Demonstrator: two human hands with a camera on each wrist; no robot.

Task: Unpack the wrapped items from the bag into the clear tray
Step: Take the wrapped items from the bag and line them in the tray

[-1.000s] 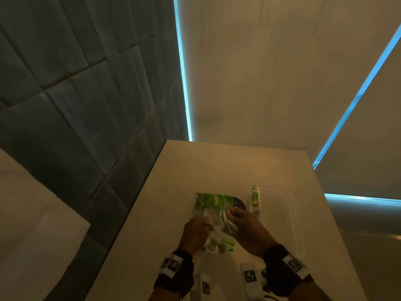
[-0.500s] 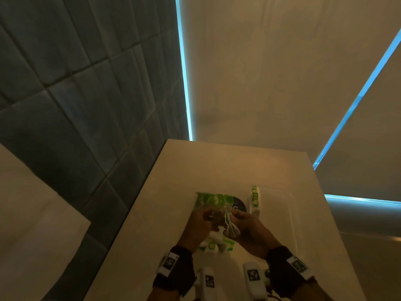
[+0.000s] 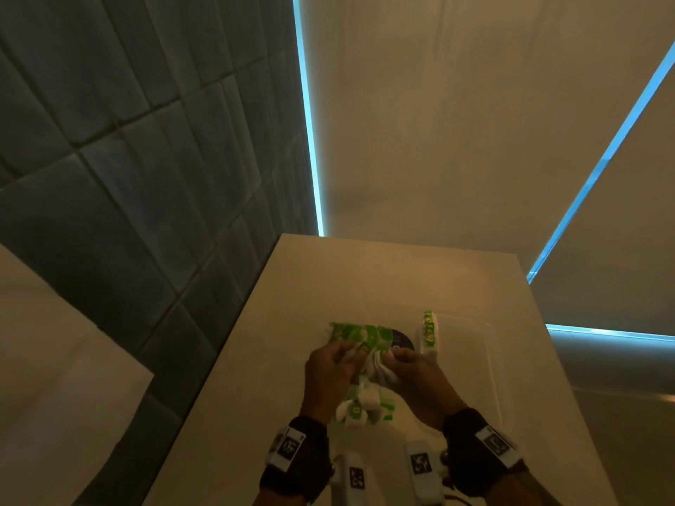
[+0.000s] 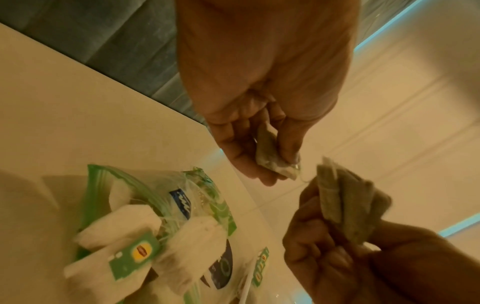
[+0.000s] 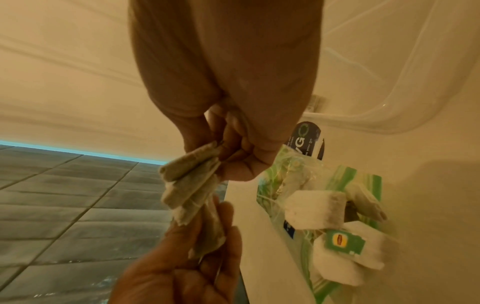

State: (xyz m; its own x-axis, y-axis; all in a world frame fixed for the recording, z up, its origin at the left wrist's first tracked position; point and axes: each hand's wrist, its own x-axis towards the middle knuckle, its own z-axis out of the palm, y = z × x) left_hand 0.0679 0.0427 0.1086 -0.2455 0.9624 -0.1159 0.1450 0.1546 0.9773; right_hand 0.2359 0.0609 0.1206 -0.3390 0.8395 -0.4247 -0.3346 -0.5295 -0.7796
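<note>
Head view shows both hands meeting above the bag at the desk's near middle. The left hand (image 4: 262, 131) pinches a single tea bag (image 4: 275, 162) between thumb and fingers; the right hand (image 4: 345, 253), at its 4 o'clock, grips a small bunch of tea bags (image 4: 337, 201) fanned out of its curled fingers. A thin thread seems to run between the two, so the person is probably pulling one tea bag free of the bunch.

Below the hands, the green-and-clear zip bag (image 3: 359, 337) lies flat on the desk (image 3: 255, 359), with several white wrapped items (image 5: 314, 207) spilling from its mouth, one bearing a green tag (image 5: 344, 242).

The clear tray (image 3: 485, 363) sits at the bag's 3 o'clock; only one green-and-white packet (image 3: 430, 332) stands at its left rim. Judging by this, the unpacking is at an early stage, with most items left to move.

The tray's near end is cut off behind the right wrist, so anything lying there cannot be seen. The number of tea bags in the bunch is unclear, and the bag's depth is hidden.
</note>
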